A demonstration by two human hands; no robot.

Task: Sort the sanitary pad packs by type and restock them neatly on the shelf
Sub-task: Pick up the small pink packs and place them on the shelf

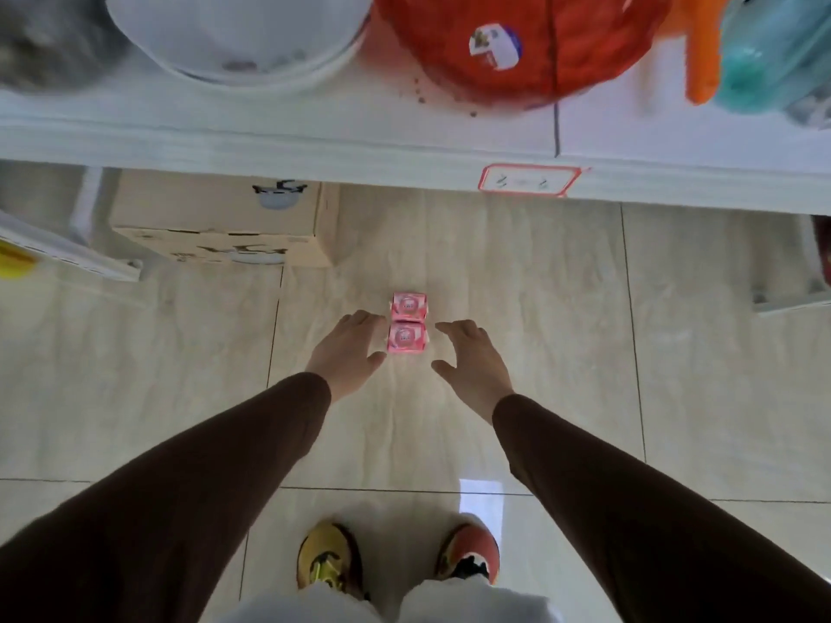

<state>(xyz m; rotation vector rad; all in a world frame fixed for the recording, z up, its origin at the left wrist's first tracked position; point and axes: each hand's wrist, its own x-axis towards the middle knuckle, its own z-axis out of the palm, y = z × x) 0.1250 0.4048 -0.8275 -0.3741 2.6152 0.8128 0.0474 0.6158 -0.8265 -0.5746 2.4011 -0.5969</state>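
Two small pink sanitary pad packs lie end to end on the tiled floor: the far pack (pixel 408 306) and the near pack (pixel 406 338). My left hand (pixel 345 348) hangs just left of the near pack, fingers apart, holding nothing. On the other side, my right hand (pixel 472 359) is a little right of the near pack, also spread and empty. Both hands flank the packs without a grip on them. The white shelf (pixel 314 146) runs across the top of the view, above the packs.
On the shelf stand a white basin (pixel 238 33), an orange-red basin (pixel 517 42) and a teal container (pixel 773 51). A price label (pixel 526 179) sits on the shelf edge. A cardboard box (pixel 216 218) stands under the shelf at left. My shoes (pixel 395 559) are at the bottom.
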